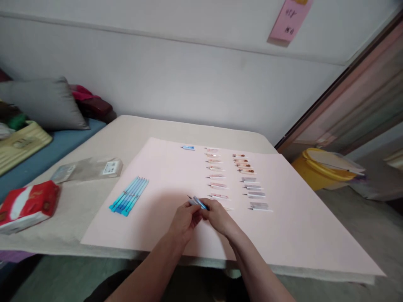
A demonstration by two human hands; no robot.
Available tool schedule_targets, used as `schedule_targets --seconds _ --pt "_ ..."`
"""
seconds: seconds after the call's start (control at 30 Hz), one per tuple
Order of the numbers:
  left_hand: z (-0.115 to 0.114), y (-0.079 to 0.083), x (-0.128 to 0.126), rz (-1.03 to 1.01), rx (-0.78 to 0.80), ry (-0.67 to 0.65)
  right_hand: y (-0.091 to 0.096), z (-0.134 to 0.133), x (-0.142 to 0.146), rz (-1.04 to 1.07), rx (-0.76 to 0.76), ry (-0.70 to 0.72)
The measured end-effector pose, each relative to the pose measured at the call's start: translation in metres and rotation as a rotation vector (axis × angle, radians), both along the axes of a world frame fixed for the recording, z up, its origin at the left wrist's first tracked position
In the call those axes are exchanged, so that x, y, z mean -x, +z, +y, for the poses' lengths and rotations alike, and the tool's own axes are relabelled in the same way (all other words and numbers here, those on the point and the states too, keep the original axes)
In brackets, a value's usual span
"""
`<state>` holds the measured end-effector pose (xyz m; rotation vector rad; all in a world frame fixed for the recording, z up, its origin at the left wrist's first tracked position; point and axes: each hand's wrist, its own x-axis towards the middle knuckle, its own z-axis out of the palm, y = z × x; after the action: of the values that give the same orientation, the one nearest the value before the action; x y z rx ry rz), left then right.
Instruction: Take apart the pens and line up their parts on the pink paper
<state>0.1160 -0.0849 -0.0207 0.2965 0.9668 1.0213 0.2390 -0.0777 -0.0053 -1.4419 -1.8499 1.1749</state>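
My left hand [184, 218] and my right hand [217, 216] meet low over the pink sheet, fingers closed. From the left fingers juts a slim pen piece with a dark tip [190, 199]. Between the right fingers is a blue tube-like pen piece [200, 202]; the hands partly cover both. Beyond them lie columns of thin dark-tipped pen pieces, some paired with patterned reddish pieces [218, 185], brown-topped pieces [245, 170] or grey pieces [256, 193]. A single blue pen piece [188, 147] lies farther back. Several blue pens [129, 195] sit together at the left.
The pink sheet [299, 235] covers much of a beige-topped table [132, 126] against a white wall. At the left are a clear plastic packet [85, 169] and a red tissue pack [30, 205]. A yellow bucket [315, 174] stands beyond the right edge.
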Motion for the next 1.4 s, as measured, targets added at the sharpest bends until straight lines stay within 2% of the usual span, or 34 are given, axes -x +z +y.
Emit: schedule_targets --seconds 0.13,0.2,0.33,0.53,0.7,0.87,1.03,1.2,1.4 --pt "0.010 0.007 0.011 -0.059 0.008 0.083 -0.007 0.024 0.007 0.144 0.124 0.065" --pt "0.016 0.012 0.017 -0.071 0.039 0.152 -0.010 0.047 0.013 0.123 0.151 0.105" --pt "0.023 0.022 0.028 -0.086 0.135 0.215 -0.011 0.112 0.024 -0.081 0.095 0.112" --pt "0.027 0.025 0.037 -0.130 0.177 0.182 -0.008 0.218 0.035 -0.258 0.033 0.133" --pt "0.033 0.020 0.041 -0.174 0.181 0.182 -0.014 0.275 0.036 -0.377 -0.001 0.156" --pt "0.038 0.018 0.040 -0.169 0.227 0.169 -0.023 0.303 0.035 -0.469 -0.025 0.211" --pt "0.038 0.017 0.038 -0.155 0.251 0.163 -0.027 0.319 0.037 -0.552 -0.086 0.220" --pt "0.039 0.017 0.037 -0.142 0.267 0.159 -0.029 0.322 0.037 -0.635 -0.142 0.199" --pt "0.037 0.018 0.039 -0.161 0.244 0.155 -0.032 0.310 0.040 -0.746 -0.232 0.182"
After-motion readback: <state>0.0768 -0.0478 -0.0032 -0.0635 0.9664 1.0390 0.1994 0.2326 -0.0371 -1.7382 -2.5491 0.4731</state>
